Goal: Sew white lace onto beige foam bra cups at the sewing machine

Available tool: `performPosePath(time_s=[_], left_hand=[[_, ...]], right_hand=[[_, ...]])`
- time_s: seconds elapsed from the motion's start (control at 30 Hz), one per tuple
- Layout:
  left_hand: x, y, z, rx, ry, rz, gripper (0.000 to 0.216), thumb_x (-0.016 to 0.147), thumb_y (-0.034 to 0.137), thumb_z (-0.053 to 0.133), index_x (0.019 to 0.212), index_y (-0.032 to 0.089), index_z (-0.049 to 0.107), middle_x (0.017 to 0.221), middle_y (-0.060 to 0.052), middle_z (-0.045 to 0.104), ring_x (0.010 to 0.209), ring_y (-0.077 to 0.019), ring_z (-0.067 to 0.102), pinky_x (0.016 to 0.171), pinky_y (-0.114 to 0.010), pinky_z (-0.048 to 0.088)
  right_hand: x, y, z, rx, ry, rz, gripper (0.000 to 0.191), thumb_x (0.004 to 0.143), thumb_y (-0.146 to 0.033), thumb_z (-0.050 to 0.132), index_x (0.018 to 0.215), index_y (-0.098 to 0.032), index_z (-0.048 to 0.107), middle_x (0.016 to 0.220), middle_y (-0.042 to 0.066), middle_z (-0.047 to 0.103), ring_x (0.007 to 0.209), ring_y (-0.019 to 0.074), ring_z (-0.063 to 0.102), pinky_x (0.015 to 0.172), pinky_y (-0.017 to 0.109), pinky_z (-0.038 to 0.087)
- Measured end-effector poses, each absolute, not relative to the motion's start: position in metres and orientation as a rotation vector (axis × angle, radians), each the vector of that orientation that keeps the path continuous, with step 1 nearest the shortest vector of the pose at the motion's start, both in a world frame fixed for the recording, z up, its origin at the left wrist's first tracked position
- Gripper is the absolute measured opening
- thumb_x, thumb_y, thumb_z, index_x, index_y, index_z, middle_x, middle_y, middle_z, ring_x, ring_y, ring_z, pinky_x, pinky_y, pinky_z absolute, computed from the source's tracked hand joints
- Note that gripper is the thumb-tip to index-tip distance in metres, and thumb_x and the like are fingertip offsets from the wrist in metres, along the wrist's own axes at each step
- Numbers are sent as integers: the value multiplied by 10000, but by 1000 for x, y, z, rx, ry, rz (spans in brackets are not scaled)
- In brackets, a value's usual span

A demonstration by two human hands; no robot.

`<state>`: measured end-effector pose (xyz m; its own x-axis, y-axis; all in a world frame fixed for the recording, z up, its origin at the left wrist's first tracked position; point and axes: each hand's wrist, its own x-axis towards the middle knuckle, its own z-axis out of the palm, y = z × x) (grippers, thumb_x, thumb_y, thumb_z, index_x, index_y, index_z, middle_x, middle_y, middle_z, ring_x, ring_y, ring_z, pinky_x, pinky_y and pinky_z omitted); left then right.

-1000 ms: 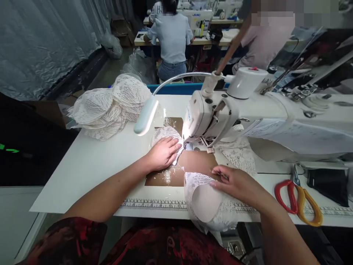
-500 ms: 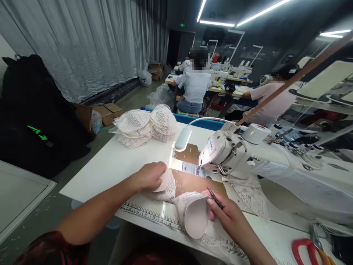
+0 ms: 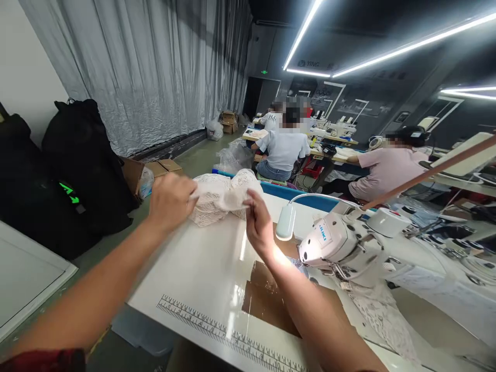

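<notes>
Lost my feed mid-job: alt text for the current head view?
Left hand and right hand hold a white lace piece at a lace stack on a white table; a sewing machine stands right, co-workers sit beyond.

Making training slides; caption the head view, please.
Left hand and right hand at stacked lace bra cups, near JUKI sewing machine.

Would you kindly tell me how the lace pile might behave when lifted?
The lace pile is probably light, given its openwork. Being stacked in layers, it may slide apart. Its cups stand domed, so probably hold shape.
</notes>
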<state>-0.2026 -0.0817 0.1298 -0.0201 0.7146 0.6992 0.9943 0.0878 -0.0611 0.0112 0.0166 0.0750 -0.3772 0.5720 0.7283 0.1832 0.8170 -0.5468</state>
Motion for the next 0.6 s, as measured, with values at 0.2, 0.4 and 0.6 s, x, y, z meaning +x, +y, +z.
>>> performPosePath(time_s=[0.2, 0.4, 0.6], left_hand=[[-216, 0, 120, -2010, -1779, -604, 195, 815, 254, 594, 983, 156, 585, 1277, -138, 563, 1235, -341, 442, 976, -496, 364], [-212, 17, 59, -2126, -1931, -650, 770, 765, 564, 626, 1359, 134, 391, 1475, -174, 359, 1372, -353, 296, 1070, -514, 330], [-220, 19, 66, -2169, -1743, -758, 691, 778, 613, 582, 1271, 143, 468, 1425, -175, 427, 1332, -351, 370, 1123, -492, 310]], right_hand=[[2, 88, 61, -789, -2102, 321, 441, 879, -150, 315, 1285, -164, 487, 1473, 150, 384, 1389, 219, 309, 1116, 481, 297], [49, 68, 21, -842, -2238, 350, 482, 840, -123, 343, 1302, -140, 479, 1476, 155, 376, 1377, 227, 333, 1089, 429, 351], [136, -5, 21, -775, -2600, 420, 551, 705, -26, 407, 1219, -160, 552, 1221, 101, 622, 1075, 185, 596, 908, 314, 489]])
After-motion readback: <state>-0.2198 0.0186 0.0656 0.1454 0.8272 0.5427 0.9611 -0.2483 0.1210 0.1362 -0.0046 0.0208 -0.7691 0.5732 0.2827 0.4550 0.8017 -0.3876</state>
